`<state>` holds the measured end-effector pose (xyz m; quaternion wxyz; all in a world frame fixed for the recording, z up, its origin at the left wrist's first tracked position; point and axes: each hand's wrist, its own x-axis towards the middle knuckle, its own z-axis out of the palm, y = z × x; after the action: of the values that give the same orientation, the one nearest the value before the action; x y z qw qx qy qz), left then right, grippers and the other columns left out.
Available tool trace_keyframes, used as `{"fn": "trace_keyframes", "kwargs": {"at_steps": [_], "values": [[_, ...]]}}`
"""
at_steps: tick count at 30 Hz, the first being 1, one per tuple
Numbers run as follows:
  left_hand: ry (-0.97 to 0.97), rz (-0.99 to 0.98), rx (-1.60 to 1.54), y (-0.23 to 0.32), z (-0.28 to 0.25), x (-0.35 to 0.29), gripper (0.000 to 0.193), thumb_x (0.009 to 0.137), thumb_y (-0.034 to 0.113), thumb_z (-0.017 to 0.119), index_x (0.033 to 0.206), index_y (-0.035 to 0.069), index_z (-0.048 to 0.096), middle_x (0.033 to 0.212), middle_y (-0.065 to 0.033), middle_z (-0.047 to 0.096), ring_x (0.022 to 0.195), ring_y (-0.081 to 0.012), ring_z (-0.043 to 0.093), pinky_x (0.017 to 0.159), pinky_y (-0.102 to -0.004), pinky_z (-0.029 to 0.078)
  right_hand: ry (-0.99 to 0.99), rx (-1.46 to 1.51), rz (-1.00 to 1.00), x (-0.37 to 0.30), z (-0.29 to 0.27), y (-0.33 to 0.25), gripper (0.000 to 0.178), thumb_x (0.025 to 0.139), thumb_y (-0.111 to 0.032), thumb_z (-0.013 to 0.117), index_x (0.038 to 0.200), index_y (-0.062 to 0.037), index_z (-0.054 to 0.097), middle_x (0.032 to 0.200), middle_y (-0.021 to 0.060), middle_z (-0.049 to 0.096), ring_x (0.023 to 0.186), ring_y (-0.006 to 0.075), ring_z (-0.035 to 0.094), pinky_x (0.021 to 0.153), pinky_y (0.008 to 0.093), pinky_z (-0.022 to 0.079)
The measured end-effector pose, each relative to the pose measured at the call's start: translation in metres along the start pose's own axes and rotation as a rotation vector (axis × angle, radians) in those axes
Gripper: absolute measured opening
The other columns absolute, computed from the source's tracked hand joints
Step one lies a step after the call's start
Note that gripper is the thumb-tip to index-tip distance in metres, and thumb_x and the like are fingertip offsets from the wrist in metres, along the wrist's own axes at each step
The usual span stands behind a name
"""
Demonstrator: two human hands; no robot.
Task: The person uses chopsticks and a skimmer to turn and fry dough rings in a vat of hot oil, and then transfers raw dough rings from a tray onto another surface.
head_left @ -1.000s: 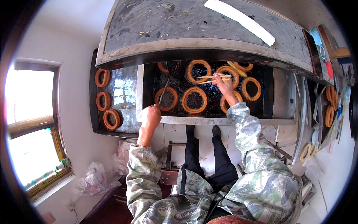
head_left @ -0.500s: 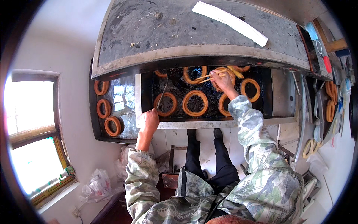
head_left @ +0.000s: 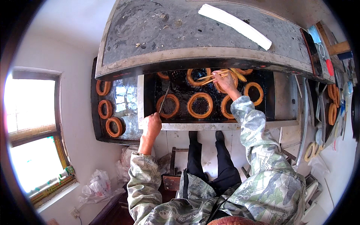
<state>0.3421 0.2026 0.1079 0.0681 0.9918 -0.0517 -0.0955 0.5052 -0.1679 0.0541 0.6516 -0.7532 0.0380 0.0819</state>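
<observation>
My left hand (head_left: 151,125) is closed round a thin dark metal rod (head_left: 164,99) at the near rim of a fryer (head_left: 210,126). The rod slants up over a browned fried dough ring (head_left: 174,114). Farther right, my right hand (head_left: 225,83) grips a pair of long wooden chopsticks (head_left: 206,79) above the dark oil. Their tips point left, over another dough ring (head_left: 189,79) at the back. Beneath my right hand lies a ring that it partly hides. A third dough ring (head_left: 200,117) floats in the middle, and a paler dough piece (head_left: 240,77) lies beyond my right hand.
A grey worktop (head_left: 168,33) overhangs the fryer's far side and bears a white strip (head_left: 236,26). At the left, a metal tray (head_left: 129,129) holds fried rings along its outer edge. Several metal tools and more rings (head_left: 332,114) are at the right. A wooden stool (head_left: 171,182) stands below.
The whole view has shifted slightly, so the fryer and rings appear a little farther right and lower. Both hands keep their holds on the rod and chopsticks.
</observation>
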Motion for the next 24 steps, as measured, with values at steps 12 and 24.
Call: {"fn": "trace_keyframes", "kwargs": {"at_steps": [12, 24], "values": [[0.006, -0.064, -0.106, 0.01, 0.01, -0.015, 0.016, 0.086, 0.014, 0.051, 0.076, 0.004, 0.057, 0.069, -0.0209, 0.063, 0.066, -0.0394, 0.063, 0.059, -0.0499, 0.049, 0.032, -0.048, 0.001, -0.007, 0.008, 0.002, 0.031, 0.092, -0.022, 0.061, 0.105, 0.0056, 0.065, 0.089, 0.0095, 0.069, 0.069, 0.0151, 0.068, 0.059, 0.025, 0.055], [0.009, -0.053, -0.12, 0.01, 0.013, -0.021, 0.013, 0.084, 0.012, 0.052, 0.076, 0.003, 0.055, 0.07, -0.0209, 0.062, 0.066, -0.0401, 0.062, 0.059, -0.0498, 0.049, 0.023, -0.055, -0.043, 0.001, 0.007, 0.002, 0.034, 0.092, -0.027, 0.062, 0.104, 0.0048, 0.065, 0.082, 0.0085, 0.069, 0.07, 0.0137, 0.067, 0.062, 0.0263, 0.054]]}}
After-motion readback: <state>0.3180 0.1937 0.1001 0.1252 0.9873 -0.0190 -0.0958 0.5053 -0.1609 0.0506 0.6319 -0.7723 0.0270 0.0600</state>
